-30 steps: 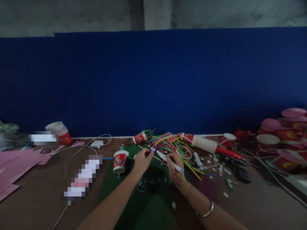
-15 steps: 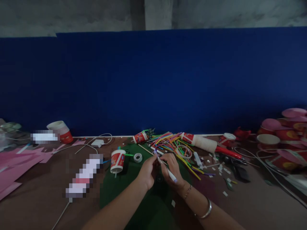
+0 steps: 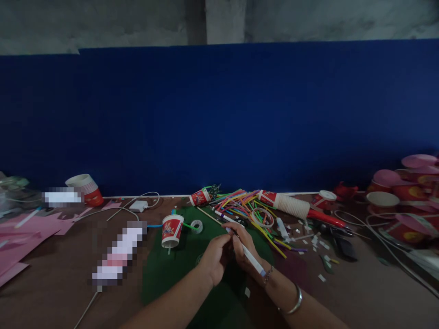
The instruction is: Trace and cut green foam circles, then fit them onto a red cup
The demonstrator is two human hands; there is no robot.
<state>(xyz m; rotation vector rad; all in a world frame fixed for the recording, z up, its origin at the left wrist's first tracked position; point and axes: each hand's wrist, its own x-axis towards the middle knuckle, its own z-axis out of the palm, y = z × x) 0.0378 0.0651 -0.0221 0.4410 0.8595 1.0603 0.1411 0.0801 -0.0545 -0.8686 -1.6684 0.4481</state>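
Note:
Over the green mat (image 3: 164, 274), my two hands meet. A white marker (image 3: 253, 259) with purple ends lies slantwise along my right hand (image 3: 243, 242), its upper end between the fingers and its lower end by the bracelet. My left hand (image 3: 216, 256) is closed, its fingertips right at the marker's upper end; whatever they pinch is hidden. Left of the hands, a red paper cup (image 3: 172, 230) with blue and green straws sticking out lies upside down or tilted; which, I cannot tell. Beside it is a roll of clear tape (image 3: 196, 226).
Behind the hands spreads a heap of coloured straws (image 3: 236, 201), with a stack of paper cups (image 3: 293, 205) on its side. A red-handled tool (image 3: 329, 218) and paper scraps lie right. Pink paper (image 3: 30, 233) is at left, cables cross the table, and a blue panel (image 3: 219, 119) stands behind.
The marker has swung lower and more along my right hand, its lower end now nearer the wrist. My left hand has shifted slightly; its fingers stay closed near the marker's upper end.

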